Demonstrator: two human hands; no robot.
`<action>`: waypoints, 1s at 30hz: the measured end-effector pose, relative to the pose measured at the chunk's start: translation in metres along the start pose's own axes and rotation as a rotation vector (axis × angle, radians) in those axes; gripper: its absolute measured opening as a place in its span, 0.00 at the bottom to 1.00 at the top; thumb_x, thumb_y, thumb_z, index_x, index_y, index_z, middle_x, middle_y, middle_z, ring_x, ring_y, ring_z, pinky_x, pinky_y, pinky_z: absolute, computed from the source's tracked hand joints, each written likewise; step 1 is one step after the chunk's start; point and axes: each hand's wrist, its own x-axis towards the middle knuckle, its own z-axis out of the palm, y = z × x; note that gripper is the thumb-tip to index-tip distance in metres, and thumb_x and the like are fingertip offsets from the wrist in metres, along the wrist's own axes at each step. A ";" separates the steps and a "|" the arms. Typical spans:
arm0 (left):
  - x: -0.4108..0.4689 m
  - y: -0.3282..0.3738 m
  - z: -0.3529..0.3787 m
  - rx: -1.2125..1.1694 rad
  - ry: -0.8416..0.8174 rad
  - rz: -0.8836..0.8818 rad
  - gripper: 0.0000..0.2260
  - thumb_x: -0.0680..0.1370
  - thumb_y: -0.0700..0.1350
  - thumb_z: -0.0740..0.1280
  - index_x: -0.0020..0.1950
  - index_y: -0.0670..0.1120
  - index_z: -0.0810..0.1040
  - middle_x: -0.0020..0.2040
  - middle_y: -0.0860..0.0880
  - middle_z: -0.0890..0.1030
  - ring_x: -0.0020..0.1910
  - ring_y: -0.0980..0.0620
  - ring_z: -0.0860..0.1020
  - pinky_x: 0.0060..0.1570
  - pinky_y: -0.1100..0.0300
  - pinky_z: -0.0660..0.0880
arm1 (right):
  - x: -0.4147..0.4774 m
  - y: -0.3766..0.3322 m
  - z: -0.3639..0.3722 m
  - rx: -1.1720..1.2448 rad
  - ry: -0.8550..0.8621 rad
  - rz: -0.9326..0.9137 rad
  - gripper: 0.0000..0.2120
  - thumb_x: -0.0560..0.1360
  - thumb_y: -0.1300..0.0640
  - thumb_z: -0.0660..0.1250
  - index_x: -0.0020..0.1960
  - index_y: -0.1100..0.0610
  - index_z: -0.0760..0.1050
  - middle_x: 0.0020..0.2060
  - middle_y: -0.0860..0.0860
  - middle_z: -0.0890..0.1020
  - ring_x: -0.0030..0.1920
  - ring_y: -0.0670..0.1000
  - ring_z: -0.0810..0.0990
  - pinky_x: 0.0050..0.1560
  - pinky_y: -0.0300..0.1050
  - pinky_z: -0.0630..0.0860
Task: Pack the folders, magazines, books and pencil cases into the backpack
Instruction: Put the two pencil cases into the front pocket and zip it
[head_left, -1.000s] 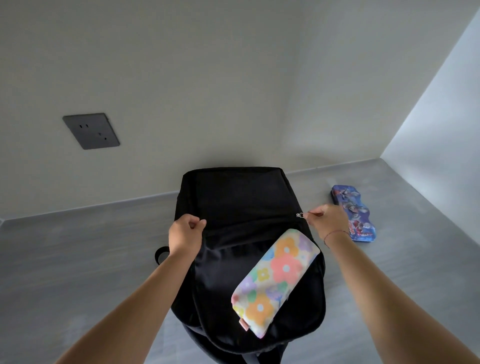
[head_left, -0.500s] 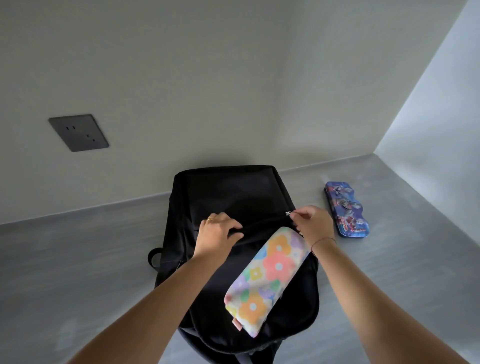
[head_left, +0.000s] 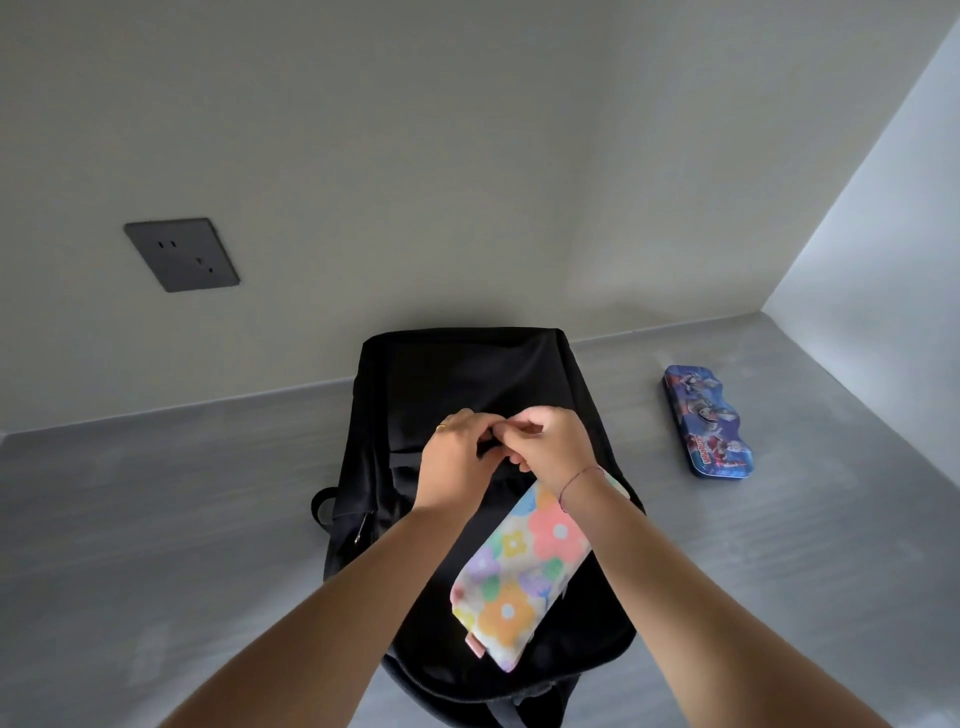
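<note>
Since a second ago my right hand (head_left: 550, 441) has run leftward along the zip line from the edge of the backpack (head_left: 467, 374), and my left hand (head_left: 457, 457) has slid in from the other side, so the two now meet, touching, over the middle of the bag's front. My left fingers are curled and pinching the black fabric. My right thumb and fingers are pinched together on the zip line, on the zip pull I take it, though the pull itself is hidden under them. The floral pencil case (head_left: 519, 582) lies slantwise on the bag, its upper end tucked beneath my right wrist. The blue pencil case (head_left: 706, 421) sits on the table (head_left: 156, 519), well out to the right of my right hand. I judge I am working the front pocket's zip to take the cases. To do it well, my left hand should hold the fabric taut just ahead of the pull, the pull should travel flat along the teeth rather than lift, and my forearm should not nudge the floral case off the bag. Neither case is packed yet.
</note>
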 end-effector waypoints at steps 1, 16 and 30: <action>0.001 0.000 0.001 -0.009 0.017 -0.003 0.08 0.71 0.41 0.72 0.49 0.47 0.82 0.41 0.50 0.79 0.43 0.52 0.76 0.40 0.61 0.72 | -0.001 -0.001 0.000 0.010 -0.013 0.002 0.07 0.73 0.55 0.69 0.43 0.59 0.81 0.29 0.53 0.80 0.29 0.46 0.77 0.30 0.33 0.73; -0.005 -0.052 -0.040 0.042 0.059 0.033 0.02 0.72 0.38 0.72 0.43 0.43 0.84 0.40 0.50 0.82 0.40 0.54 0.78 0.41 0.67 0.70 | 0.011 0.044 -0.021 -0.725 0.234 -0.318 0.04 0.69 0.57 0.73 0.42 0.54 0.80 0.38 0.47 0.82 0.48 0.53 0.75 0.46 0.42 0.60; 0.011 -0.057 -0.030 0.299 -0.055 -0.001 0.13 0.71 0.54 0.72 0.33 0.45 0.78 0.45 0.50 0.79 0.49 0.48 0.75 0.52 0.54 0.70 | -0.050 0.075 -0.023 -0.144 0.438 0.330 0.35 0.64 0.44 0.75 0.65 0.59 0.68 0.60 0.56 0.73 0.61 0.58 0.73 0.58 0.53 0.72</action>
